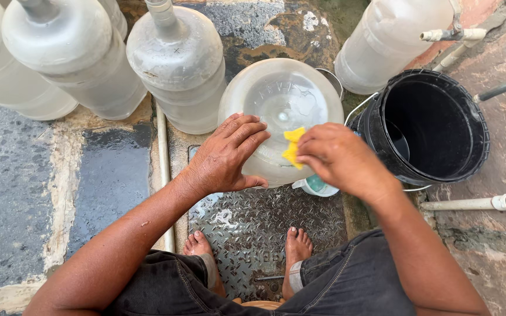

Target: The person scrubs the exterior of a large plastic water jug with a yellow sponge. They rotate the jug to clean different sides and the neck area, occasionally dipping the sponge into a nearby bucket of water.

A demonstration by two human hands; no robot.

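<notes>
**Two hands on an upturned water jug**

We look straight down at a large translucent water jug (pixel 281 111) standing bottom-up on a wet ground of stone and metal, just in front of our bare feet (pixel 295 246). Our left hand (pixel 229 155) lies flat on the jug's left flank, fingers spread and pressed against the plastic; this grip is open, a steadying palm rather than a clasp. Our right hand (pixel 339 158) rests on the jug's right side, its fingertips pinched around a small yellow sponge (pixel 293 146), which touches the jug's base near its middle. So the right grip is closed on the sponge.

Under the right hand, tucked against the jug's lower edge, a small white and teal container (pixel 316 187) peeks out; we cannot tell what kind it is. Just to the right of the jug stands a black bucket (pixel 440 169), with a wire handle hanging at its side. We cannot tell what is inside it.

Behind the jug, more water jugs of the same kind stand upright: three at the upper left, the nearest (pixel 177 64) just beside our jug, and another (pixel 390 41) at the upper right. A patterned metal plate (pixel 253 228) lies under our feet. White pipes (pixel 469 203) run along the ground at the right.
</notes>
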